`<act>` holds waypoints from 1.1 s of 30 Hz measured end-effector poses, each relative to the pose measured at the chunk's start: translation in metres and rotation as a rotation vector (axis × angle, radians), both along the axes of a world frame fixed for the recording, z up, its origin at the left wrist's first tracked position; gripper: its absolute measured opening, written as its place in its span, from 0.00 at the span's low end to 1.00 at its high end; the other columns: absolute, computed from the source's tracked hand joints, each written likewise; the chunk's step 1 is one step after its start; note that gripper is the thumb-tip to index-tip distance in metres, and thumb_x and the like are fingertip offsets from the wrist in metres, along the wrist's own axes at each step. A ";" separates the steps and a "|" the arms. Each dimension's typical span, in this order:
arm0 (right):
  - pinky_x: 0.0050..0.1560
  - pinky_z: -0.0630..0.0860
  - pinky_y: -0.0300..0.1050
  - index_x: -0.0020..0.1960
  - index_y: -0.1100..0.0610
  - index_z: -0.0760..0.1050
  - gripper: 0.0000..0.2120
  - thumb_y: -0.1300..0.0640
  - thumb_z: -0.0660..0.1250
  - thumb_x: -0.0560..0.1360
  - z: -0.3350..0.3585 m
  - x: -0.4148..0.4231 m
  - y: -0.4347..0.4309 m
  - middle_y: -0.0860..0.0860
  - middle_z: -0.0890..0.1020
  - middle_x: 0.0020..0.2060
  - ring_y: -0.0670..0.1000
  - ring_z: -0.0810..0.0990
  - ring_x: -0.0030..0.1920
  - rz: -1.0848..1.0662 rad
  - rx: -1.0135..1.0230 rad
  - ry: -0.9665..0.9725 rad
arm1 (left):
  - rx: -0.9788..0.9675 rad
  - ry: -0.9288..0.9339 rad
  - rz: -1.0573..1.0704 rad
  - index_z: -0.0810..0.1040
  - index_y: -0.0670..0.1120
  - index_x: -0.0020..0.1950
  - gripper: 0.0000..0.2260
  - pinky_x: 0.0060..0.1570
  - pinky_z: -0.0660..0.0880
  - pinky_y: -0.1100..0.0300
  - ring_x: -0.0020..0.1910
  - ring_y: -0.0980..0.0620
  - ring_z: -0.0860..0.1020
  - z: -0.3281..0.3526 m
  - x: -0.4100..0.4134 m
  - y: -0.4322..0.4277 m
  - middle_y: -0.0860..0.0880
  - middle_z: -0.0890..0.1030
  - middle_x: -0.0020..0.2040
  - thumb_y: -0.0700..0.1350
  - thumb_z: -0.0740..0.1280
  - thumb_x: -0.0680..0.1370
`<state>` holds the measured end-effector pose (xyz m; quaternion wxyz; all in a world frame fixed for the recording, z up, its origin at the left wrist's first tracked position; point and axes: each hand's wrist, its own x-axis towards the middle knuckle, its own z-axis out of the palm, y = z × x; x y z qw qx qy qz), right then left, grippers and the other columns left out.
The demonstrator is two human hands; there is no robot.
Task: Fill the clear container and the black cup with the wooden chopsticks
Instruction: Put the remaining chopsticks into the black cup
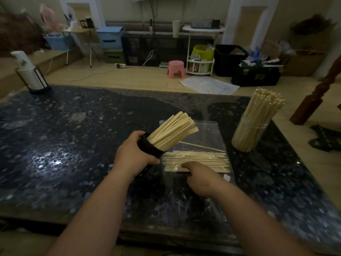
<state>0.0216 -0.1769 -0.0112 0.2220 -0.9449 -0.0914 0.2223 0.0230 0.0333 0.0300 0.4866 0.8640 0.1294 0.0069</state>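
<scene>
My left hand [135, 151] grips the black cup [150, 147], tilted to the right, with a bundle of wooden chopsticks [174, 131] sticking out of it. Loose wooden chopsticks [197, 159] lie flat on a clear plastic bag [203, 132] just right of the cup. My right hand [201, 177] reaches onto the near edge of that pile, its fingertips touching the sticks. The clear container [251, 133] stands at the right of the table, leaning, packed with upright chopsticks [262, 108].
The dark speckled table [73, 135] spreads to the left. A paper towel holder [30, 72] stands at its far left corner. Beyond the table are a pink stool [176, 69], boxes and bins on the floor. A wooden post [317, 97] stands at the right.
</scene>
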 end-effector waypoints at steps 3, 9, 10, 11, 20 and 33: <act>0.71 0.65 0.46 0.78 0.52 0.63 0.27 0.60 0.59 0.79 -0.017 0.000 -0.001 0.53 0.68 0.73 0.57 0.68 0.71 0.008 -0.062 -0.112 | -0.014 0.003 -0.007 0.73 0.60 0.59 0.35 0.57 0.77 0.50 0.56 0.51 0.76 0.000 0.000 0.000 0.59 0.76 0.51 0.38 0.83 0.59; 0.61 0.67 0.49 0.73 0.49 0.68 0.22 0.56 0.61 0.80 -0.036 0.000 -0.001 0.50 0.72 0.67 0.56 0.70 0.64 0.051 -0.203 -0.345 | -0.003 0.003 -0.011 0.74 0.58 0.64 0.38 0.58 0.76 0.50 0.56 0.50 0.76 -0.001 0.001 -0.001 0.55 0.78 0.56 0.39 0.83 0.58; 0.60 0.67 0.50 0.72 0.48 0.68 0.21 0.56 0.61 0.80 -0.037 0.000 0.000 0.50 0.72 0.66 0.56 0.71 0.63 0.055 -0.209 -0.362 | 0.001 0.003 -0.008 0.73 0.59 0.63 0.38 0.59 0.77 0.49 0.57 0.50 0.76 -0.002 0.001 -0.002 0.55 0.78 0.57 0.39 0.83 0.58; 0.59 0.67 0.50 0.71 0.48 0.69 0.20 0.56 0.62 0.79 -0.038 0.000 0.000 0.50 0.72 0.65 0.56 0.71 0.62 0.059 -0.215 -0.374 | 0.001 0.003 -0.007 0.73 0.60 0.62 0.38 0.59 0.77 0.48 0.56 0.50 0.76 -0.002 0.001 -0.002 0.55 0.78 0.56 0.40 0.83 0.58; 0.59 0.67 0.52 0.69 0.49 0.70 0.17 0.49 0.60 0.81 -0.040 0.002 0.004 0.51 0.72 0.64 0.57 0.71 0.62 0.055 -0.239 -0.401 | -0.012 -0.001 -0.020 0.73 0.61 0.59 0.37 0.57 0.77 0.50 0.56 0.50 0.76 -0.003 0.002 -0.003 0.57 0.77 0.54 0.39 0.83 0.58; 0.59 0.65 0.52 0.62 0.49 0.74 0.12 0.49 0.62 0.80 -0.042 -0.001 0.006 0.50 0.72 0.61 0.56 0.69 0.61 0.007 -0.223 -0.428 | -0.033 -0.002 -0.033 0.72 0.64 0.57 0.37 0.59 0.78 0.45 0.57 0.50 0.77 -0.002 0.001 -0.004 0.57 0.77 0.54 0.39 0.83 0.58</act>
